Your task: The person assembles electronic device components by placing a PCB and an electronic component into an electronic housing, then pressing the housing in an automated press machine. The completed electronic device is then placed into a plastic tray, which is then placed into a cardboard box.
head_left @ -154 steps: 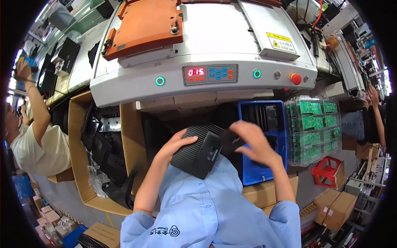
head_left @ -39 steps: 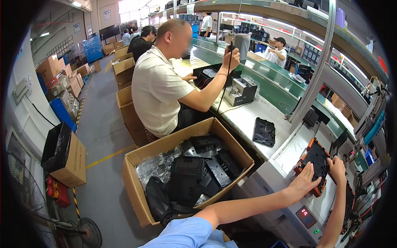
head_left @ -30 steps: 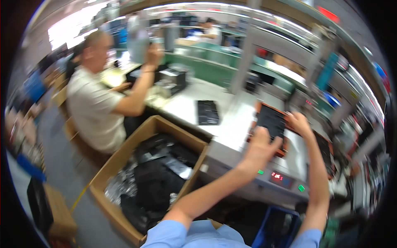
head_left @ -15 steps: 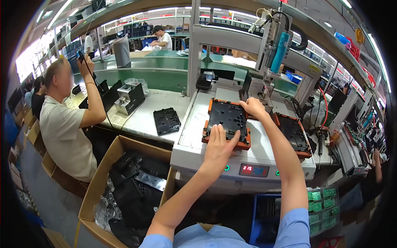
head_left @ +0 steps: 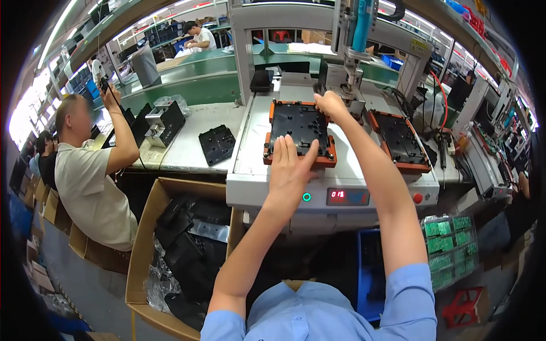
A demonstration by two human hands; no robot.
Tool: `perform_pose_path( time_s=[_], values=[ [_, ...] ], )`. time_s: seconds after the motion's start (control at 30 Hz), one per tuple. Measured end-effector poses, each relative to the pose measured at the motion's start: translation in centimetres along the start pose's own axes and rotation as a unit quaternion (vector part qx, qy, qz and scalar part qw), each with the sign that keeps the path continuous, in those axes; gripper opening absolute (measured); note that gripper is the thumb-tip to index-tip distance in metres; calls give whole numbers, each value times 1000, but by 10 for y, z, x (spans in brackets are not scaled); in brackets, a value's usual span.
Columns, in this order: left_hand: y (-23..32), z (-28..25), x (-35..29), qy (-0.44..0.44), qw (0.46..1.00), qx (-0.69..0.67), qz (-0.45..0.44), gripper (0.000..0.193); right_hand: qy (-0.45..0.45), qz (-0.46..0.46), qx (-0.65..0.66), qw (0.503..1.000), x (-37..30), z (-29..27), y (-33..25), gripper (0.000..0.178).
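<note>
A black plastic panel [head_left: 298, 122] with small raised posts and holes lies in an orange-red fixture [head_left: 330, 159] on the white bed of a bench machine. My left hand [head_left: 291, 173] rests at the panel's near edge, fingers stretched and thumb spread. At the fixture's far right corner, my right hand [head_left: 332, 107] has its fingers curled in beside a small dark part; what they grip is hidden. A second orange-red fixture [head_left: 418, 166] to the right holds a similar black panel [head_left: 401, 138]. Another loose black panel [head_left: 216, 144] lies on the bench to the left.
A vertical tool head [head_left: 354, 62] hangs beyond my right hand. Along the machine's front are a lit display [head_left: 348, 196] and a red button [head_left: 418, 198]. An open cardboard box [head_left: 136, 273] of black parts stands below left. A co-worker [head_left: 91, 170] sits at left.
The whole view has shifted, so the machine sits higher in the picture. Both hands keep nearly the same places on the panel and fixture.
</note>
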State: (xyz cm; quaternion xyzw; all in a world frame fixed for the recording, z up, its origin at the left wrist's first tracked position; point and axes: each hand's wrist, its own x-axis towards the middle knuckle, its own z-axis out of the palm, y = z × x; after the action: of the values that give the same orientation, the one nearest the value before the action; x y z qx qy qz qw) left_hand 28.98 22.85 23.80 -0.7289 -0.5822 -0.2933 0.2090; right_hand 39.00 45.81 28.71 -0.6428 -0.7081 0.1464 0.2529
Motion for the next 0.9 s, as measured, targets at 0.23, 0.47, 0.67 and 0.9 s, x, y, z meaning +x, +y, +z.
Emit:
perform_pose_path(
  time_s=[0.23,0.47,0.67,0.9],
  values=[
    [-11,-5,-34,44,998,-50,-3,66,287,-325,97,896,-217,-32,11,20],
    [-18,15,-133,117,979,-100,-135,50,108,-330,-55,936,-323,78,56,69],
    [-78,7,-240,96,948,-23,-302,46,155,-305,-5,939,-320,89,48,62],
    [-145,6,-315,-3,883,-59,-467,45,146,-294,42,944,-325,76,43,56]
  ],
)
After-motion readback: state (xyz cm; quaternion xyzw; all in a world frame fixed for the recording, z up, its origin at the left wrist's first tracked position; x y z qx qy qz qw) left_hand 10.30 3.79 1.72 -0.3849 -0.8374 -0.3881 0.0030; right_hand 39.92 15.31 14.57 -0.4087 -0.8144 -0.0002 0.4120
